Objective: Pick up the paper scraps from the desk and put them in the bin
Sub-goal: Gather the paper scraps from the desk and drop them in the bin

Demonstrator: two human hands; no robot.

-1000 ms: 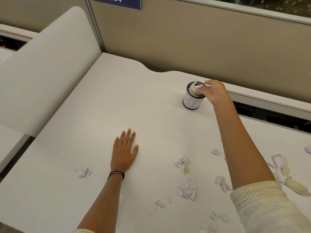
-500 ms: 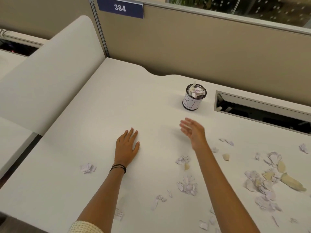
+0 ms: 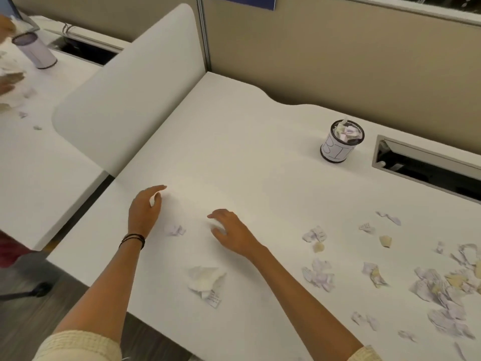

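Observation:
The bin [image 3: 338, 149], a small round cup with a hand-written label, stands at the back of the white desk [image 3: 234, 157] and is heaped with paper. A small scrap [image 3: 176, 230] lies between my hands. My left hand [image 3: 144, 212] is just left of it, standing on its edge with fingers loosely curved and nothing in it. My right hand [image 3: 230, 231] hovers low to the right of it, fingers bent down and apart, empty. A bigger crumpled scrap [image 3: 206, 280] lies near the front edge. Several more paper scraps [image 3: 440, 287] are scattered over the right side.
A white divider panel [image 3: 130, 95] rises along the desk's left side. Beyond it, a neighbouring desk holds another cup [image 3: 36, 50] and scraps, with another person's hand at the far left edge. A cable slot [image 3: 426, 165] opens at the back right. A beige partition [image 3: 338, 53] stands behind.
My right hand left the bin, empty, and swung back and left across the desk to the small scrap. My left hand lifted off its palm onto its edge. The view shifted left.

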